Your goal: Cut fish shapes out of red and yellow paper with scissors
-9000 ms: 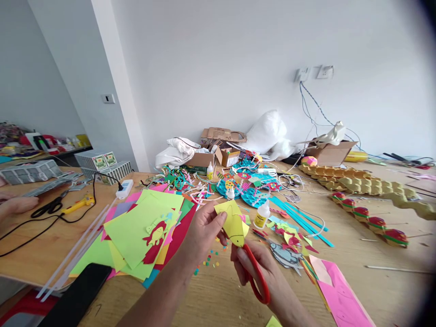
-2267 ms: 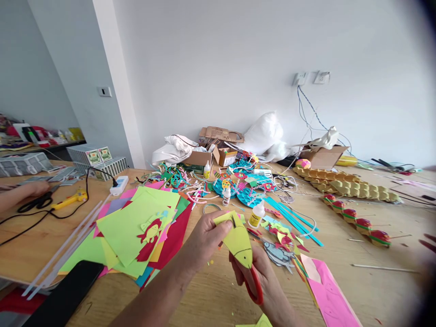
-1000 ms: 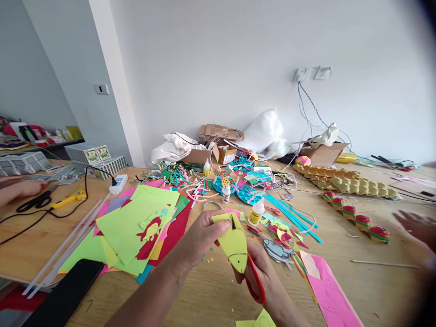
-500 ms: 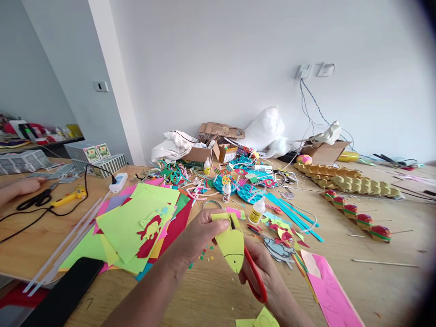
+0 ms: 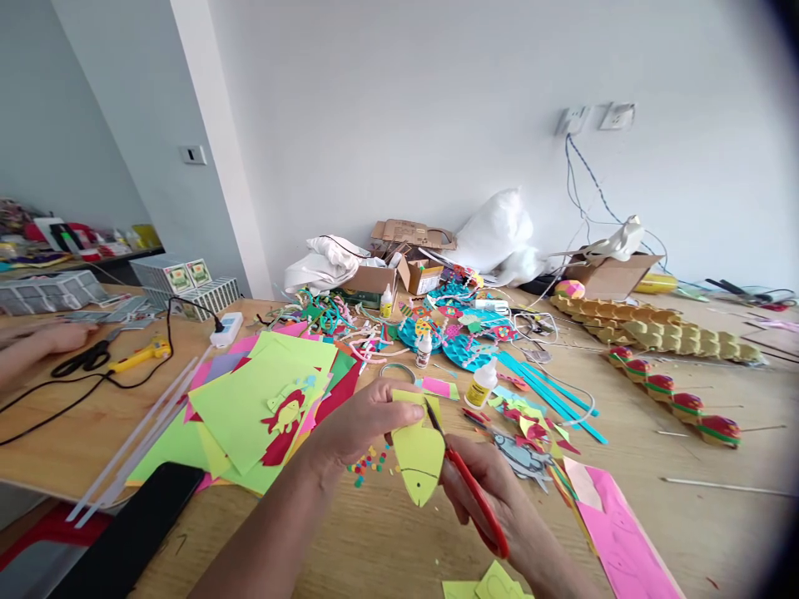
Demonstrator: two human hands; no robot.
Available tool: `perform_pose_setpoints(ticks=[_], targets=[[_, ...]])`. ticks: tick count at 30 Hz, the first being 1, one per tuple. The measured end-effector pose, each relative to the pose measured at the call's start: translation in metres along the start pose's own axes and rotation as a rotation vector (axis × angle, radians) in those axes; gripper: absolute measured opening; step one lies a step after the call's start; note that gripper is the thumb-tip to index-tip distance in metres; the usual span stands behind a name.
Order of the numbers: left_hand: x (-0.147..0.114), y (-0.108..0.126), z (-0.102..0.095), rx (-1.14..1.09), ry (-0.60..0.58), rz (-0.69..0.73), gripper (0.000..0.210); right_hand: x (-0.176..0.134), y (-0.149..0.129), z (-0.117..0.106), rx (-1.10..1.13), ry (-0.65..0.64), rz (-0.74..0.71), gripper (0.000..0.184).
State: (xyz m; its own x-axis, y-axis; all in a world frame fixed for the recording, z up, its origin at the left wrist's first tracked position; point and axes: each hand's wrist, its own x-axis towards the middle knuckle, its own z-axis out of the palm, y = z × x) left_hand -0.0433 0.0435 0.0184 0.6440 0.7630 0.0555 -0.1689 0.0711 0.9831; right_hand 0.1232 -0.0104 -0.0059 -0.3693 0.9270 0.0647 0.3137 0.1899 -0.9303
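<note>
A yellow-green paper fish, with an eye dot and a curved gill line drawn in black, is pinched between the thumb and fingers of my left hand. Its head points down toward me. My right hand is closed round the red handles of a pair of scissors. Their dark blades lie at the right edge of the paper, near the tail end and close to my left thumb. More yellow paper pieces with pencil outlines lie at the bottom edge.
Stacked coloured paper lies to the left, near a black phone-like slab. Glue bottles, a grey-blue paper fish, a pink sheet and painted egg-carton strips lie ahead and right. Another person's hand rests at far left.
The scissors have swung rightward and their blades now show along the paper's right edge near the tail. My left hand keeps its pinch. The whole view has shifted slightly.
</note>
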Motion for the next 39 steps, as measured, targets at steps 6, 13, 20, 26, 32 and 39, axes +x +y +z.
perform_pose_setpoints(ticks=[6,13,20,26,32,39], targets=[[-0.002,0.000,-0.010,0.025,-0.026,-0.072,0.019,0.002,-0.003,-0.004,-0.090,-0.024,-0.057,0.044],[-0.003,-0.002,-0.014,-0.003,0.032,-0.096,0.016,0.003,0.001,-0.002,-0.096,-0.014,-0.032,0.044],[0.000,-0.008,-0.014,-0.038,0.068,-0.058,0.014,0.003,0.000,-0.005,-0.135,-0.001,-0.009,0.039],[0.000,0.001,-0.011,-0.030,-0.008,0.018,0.015,0.004,-0.002,-0.003,-0.132,0.026,0.012,0.034],[-0.001,0.004,-0.001,0.016,-0.002,0.042,0.022,0.004,0.000,0.003,0.003,0.103,0.084,0.037],[-0.004,0.010,0.004,0.052,0.123,0.083,0.024,0.003,0.000,-0.002,0.059,0.058,0.050,0.044]])
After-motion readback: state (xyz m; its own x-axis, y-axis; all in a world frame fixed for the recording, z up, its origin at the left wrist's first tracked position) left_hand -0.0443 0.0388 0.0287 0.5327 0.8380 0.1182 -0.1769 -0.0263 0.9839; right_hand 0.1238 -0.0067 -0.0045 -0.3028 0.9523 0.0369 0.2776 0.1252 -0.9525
